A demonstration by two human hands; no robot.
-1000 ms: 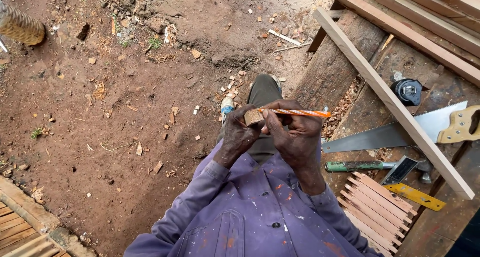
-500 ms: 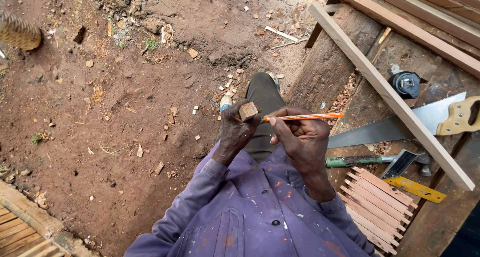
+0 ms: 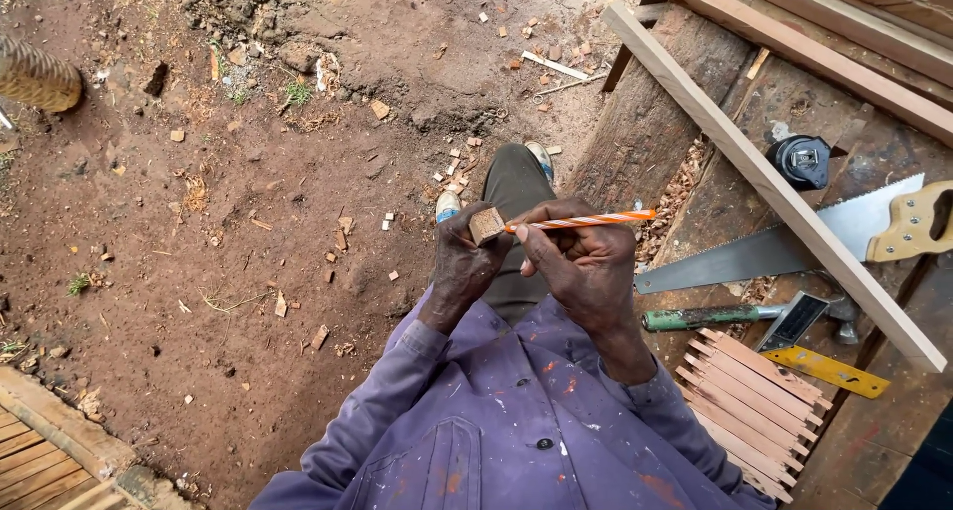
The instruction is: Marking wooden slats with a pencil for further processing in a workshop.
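Head view: left hand [image 3: 465, 264] pinches a small block [image 3: 485, 223] at centre; right hand [image 3: 586, 262], closed on a pencil [image 3: 586, 219], seems to touch its tip to the block. Saw [image 3: 794, 242] lies right.

Rough workbench [image 3: 635, 143], handsaw [image 3: 794, 242], hammer [image 3: 715, 317], slat stack [image 3: 745, 401]

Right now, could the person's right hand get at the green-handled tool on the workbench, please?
Probably yes, but not freely. The right hand is busy holding the orange pencil against the small wood block. The green-handled tool lies just beside that forearm on the workbench, with nothing between them.
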